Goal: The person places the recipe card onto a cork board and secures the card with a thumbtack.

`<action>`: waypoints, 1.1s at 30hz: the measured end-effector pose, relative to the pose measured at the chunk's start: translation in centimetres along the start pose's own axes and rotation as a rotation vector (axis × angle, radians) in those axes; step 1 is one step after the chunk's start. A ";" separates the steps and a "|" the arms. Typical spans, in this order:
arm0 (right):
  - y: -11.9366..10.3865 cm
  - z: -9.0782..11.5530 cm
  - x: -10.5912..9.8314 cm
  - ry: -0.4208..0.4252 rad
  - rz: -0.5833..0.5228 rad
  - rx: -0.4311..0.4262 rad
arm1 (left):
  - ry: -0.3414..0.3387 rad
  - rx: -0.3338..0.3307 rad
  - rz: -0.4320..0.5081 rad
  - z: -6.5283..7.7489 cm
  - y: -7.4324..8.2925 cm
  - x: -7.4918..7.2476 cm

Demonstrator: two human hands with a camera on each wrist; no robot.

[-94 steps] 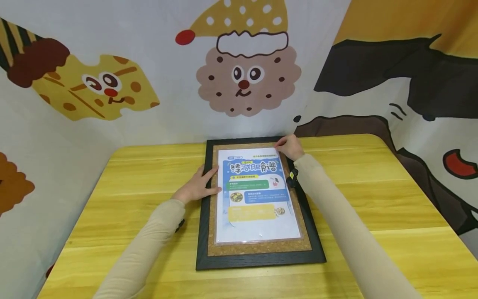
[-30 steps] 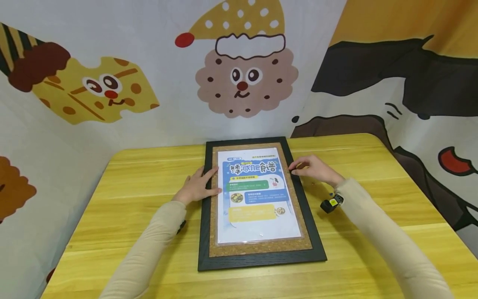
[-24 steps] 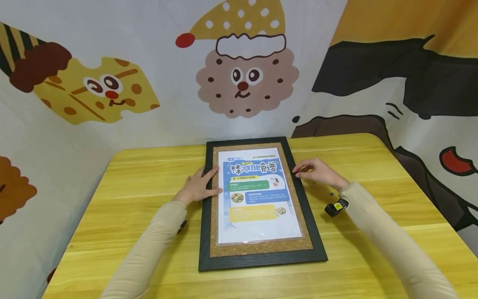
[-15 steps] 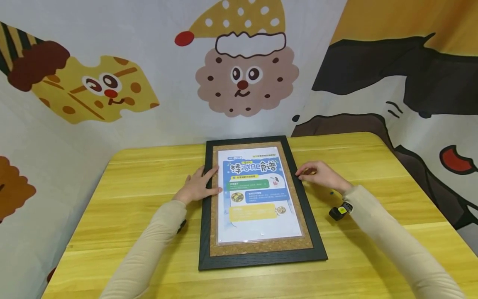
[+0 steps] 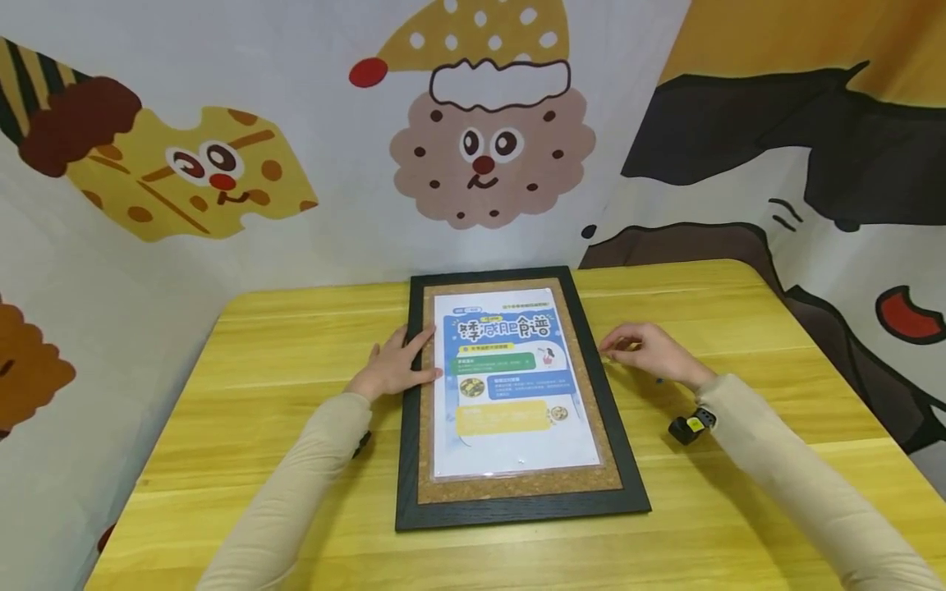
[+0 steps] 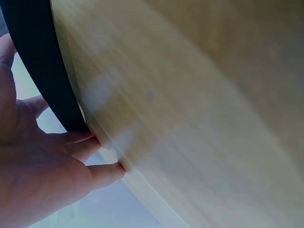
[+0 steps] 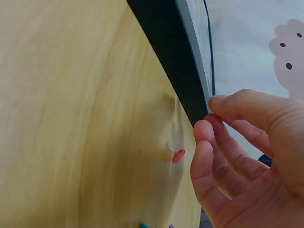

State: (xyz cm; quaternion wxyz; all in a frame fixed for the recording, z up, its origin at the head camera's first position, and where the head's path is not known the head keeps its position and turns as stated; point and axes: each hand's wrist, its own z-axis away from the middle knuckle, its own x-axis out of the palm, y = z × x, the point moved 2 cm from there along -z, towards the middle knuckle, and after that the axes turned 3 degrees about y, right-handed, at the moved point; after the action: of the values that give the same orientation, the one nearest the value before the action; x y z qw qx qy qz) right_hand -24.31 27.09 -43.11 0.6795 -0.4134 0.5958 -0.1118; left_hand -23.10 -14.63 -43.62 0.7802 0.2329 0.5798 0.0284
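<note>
A cork board (image 5: pixel 517 490) in a black frame (image 5: pixel 525 512) lies on the table, with a printed sheet (image 5: pixel 491 455) in a clear sleeve on it. My left hand (image 5: pixel 392 367) spreads over the frame's left side, thumb and a fingertip reaching the sheet's edge. In the left wrist view its other fingertips touch the tabletop beside the frame. My right hand (image 5: pixel 654 351) hovers just off the frame's right edge, fingers loosely bent, with nothing visible between thumb and forefinger. Beneath it, a pink thumbtack (image 7: pixel 178 156) lies on the table in the right wrist view.
Bits of a teal tack (image 7: pixel 143 225) and a purple one (image 7: pixel 171 226) show at the bottom of the right wrist view. The yellow wood-grain table (image 5: pixel 281 443) meets a cartoon-printed curtain (image 5: pixel 332 254) at the back and left.
My right hand has left the sheet's upper right corner and drawn right and towards me, past the frame's edge. The left hand has stayed on the frame.
</note>
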 end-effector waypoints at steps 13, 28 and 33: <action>1.8 1.7 -1.5 0.107 -0.079 0.041 | -0.010 -0.005 0.006 0.1 0.0 -0.2; 3.7 3.4 -3.2 0.199 -0.044 0.097 | 0.000 0.005 0.009 0.0 0.0 -0.1; 4.8 3.8 -3.4 0.199 -0.043 0.124 | -0.009 -0.010 0.004 0.0 -0.1 0.0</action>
State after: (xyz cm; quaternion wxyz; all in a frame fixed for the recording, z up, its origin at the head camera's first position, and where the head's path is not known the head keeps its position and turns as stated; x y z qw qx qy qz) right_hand -23.46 33.99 -44.21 0.6387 -0.3701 0.6431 -0.2034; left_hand -23.10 -14.71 -43.68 0.7838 0.2301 0.5759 0.0317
